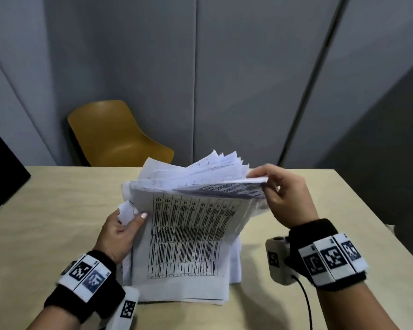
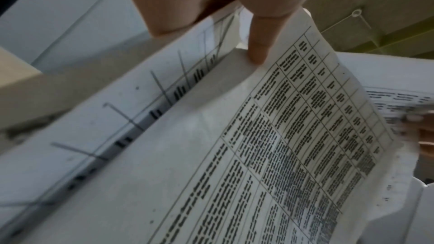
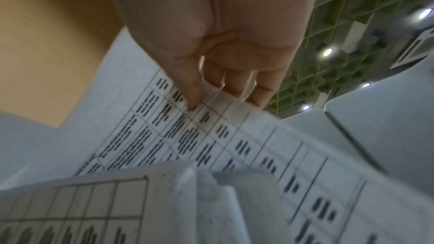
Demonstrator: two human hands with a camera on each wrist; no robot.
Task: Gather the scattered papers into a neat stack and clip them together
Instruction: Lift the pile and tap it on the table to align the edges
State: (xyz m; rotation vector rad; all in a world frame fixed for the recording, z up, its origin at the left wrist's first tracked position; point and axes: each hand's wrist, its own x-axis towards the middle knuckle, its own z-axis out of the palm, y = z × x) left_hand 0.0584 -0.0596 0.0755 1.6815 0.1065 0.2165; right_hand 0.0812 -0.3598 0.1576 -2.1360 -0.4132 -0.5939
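Note:
A loose pile of white papers point(image 1: 186, 236) printed with tables lies on the beige table point(image 1: 45, 222), its near edge down and its far edge lifted and fanned. My left hand point(image 1: 126, 222) grips the pile's left edge, thumb on the top sheet point(image 2: 234, 155), and crumples a corner. My right hand point(image 1: 270, 186) pinches the raised upper right corner of several sheets point(image 3: 234, 136). In the right wrist view the thumb and fingers point(image 3: 237, 84) close on the paper edge. No clip is visible.
A mustard-yellow chair point(image 1: 115, 134) stands behind the table's far edge. Grey wall panels point(image 1: 248, 67) close the back. A black object point(image 1: 3, 163) sits at the table's left edge. Bare tabletop lies on both sides of the pile.

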